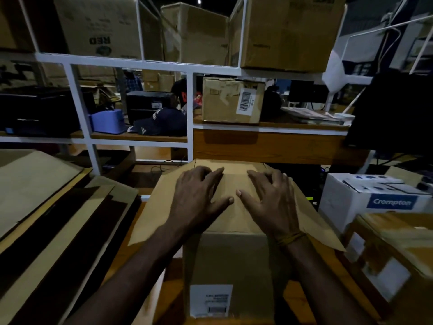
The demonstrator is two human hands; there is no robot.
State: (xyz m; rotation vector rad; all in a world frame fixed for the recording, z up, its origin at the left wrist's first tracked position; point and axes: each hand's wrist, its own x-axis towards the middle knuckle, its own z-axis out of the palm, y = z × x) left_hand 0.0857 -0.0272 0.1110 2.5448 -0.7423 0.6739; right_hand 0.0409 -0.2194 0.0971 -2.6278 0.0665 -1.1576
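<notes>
A brown cardboard box [229, 261] stands on the wooden table right in front of me, with a white label low on its near side. Its top flaps are folded down, and the side flaps stick out left and right. My left hand [199, 195] presses flat on the left part of the top, fingers spread. My right hand [269, 198] presses flat on the right part, thumb pointing toward the left thumb. The two thumbs almost meet over the middle seam. A yellow thread band circles my right wrist.
Flattened cardboard sheets [46, 202] lie stacked at the left. A white Crompton box [375, 200] and another brown box [398, 254] sit at the right. Behind stands a white metal rack [140, 64] with large cartons, a labelled box [232, 99], a cap [152, 125] and a printer.
</notes>
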